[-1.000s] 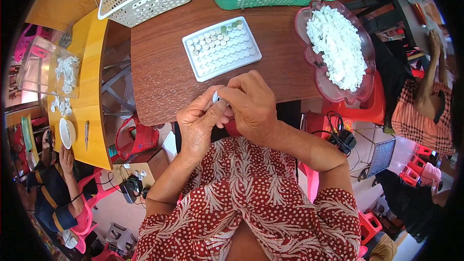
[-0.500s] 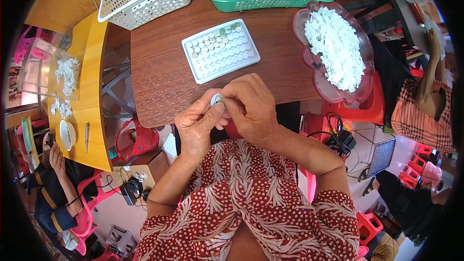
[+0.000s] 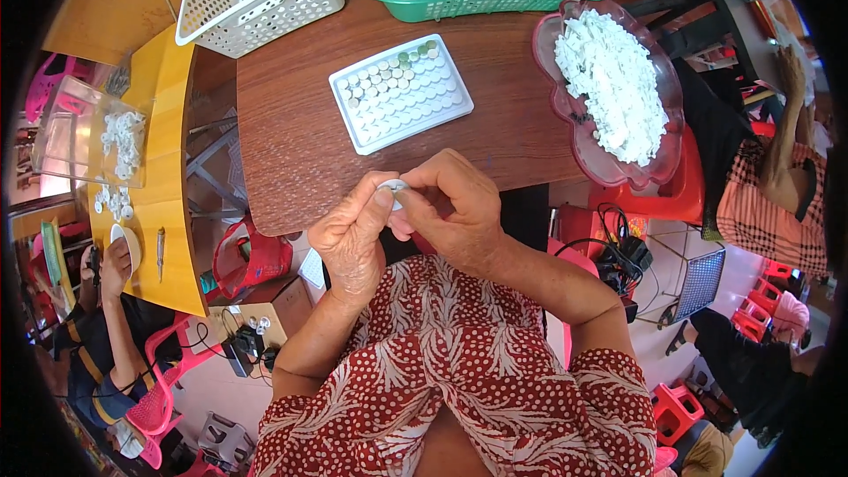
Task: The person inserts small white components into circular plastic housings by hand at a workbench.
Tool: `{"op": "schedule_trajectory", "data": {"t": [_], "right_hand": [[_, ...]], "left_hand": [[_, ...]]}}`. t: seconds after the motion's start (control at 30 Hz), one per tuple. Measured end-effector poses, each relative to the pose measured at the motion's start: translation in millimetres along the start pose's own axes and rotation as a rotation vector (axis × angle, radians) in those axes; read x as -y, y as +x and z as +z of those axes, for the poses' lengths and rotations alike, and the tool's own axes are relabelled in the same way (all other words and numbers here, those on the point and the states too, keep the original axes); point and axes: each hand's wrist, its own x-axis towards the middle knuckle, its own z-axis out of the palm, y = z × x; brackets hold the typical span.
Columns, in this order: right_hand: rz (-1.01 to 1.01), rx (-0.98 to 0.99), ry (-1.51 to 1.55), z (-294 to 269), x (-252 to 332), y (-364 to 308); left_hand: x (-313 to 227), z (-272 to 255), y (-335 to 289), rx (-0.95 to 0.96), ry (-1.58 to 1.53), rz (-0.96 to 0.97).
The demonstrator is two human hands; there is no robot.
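Observation:
Close to the table's near edge, my left hand (image 3: 346, 234) pinches a small round white plastic part (image 3: 389, 185) between thumb and fingers. My right hand (image 3: 458, 208) meets it there, thumb and forefinger closed on the same part. Whether a small disc also sits between the fingertips is hidden. Just beyond my hands lies a shallow white tray (image 3: 415, 134) with rows of round pockets. Small silvery discs like button cells (image 3: 382, 79) fill its far rows, a few of them greenish; the nearer pockets show white.
A pink scalloped bowl (image 3: 552, 93) heaped with white plastic pieces stands at right. Along the far edge are a white basket (image 3: 291, 22) and a green basket (image 3: 495, 7). At left, a co-worker's hand (image 3: 115, 267) reaches a white bowl (image 3: 132, 243) on a yellow table (image 3: 172, 212).
My hands have shifted slightly left, still together around the white part, which now appears turned more edge-on. The co-worker's hand at left has moved up to the white bowl.

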Motion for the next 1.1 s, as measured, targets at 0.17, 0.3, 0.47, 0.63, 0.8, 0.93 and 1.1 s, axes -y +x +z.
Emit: {"op": "schedule_trajectory", "data": {"t": [0.17, 0.3, 0.47, 0.63, 0.8, 0.93, 1.1], "right_hand": [[-0.036, -0.017, 0.089, 2.4, 5.8, 3.9], [0.111, -0.029, 0.143, 7.7, -4.2, -0.5], [0.054, 0.042, 0.014, -6.2, 2.2, 3.4], [0.015, 0.124, 0.043, -11.5, 26.4, 27.6], [-0.162, 0.012, -0.205, -51.1, 26.4, 93.6], [-0.105, 0.002, -0.326, -72.5, 20.1, 168.3], [-0.121, 0.323, -0.537, -58.6, -36.6, 241.7]], "left_hand": [[-12.7, 5.4, -0.9, -0.003, 0.038, 0.074], [-13.1, 5.4, 5.0, -0.002, 0.099, -0.057], [-16.6, -6.5, 5.9, 0.105, 0.208, -0.145], [-49.7, -14.8, 22.0, 0.141, 0.267, -0.103], [-116.5, -9.6, 92.9, 0.024, 0.582, 0.422], [-149.5, -23.7, 174.4, -0.101, 0.787, 0.67], [-140.4, -53.6, 240.0, -0.276, 1.035, 0.755]]}}
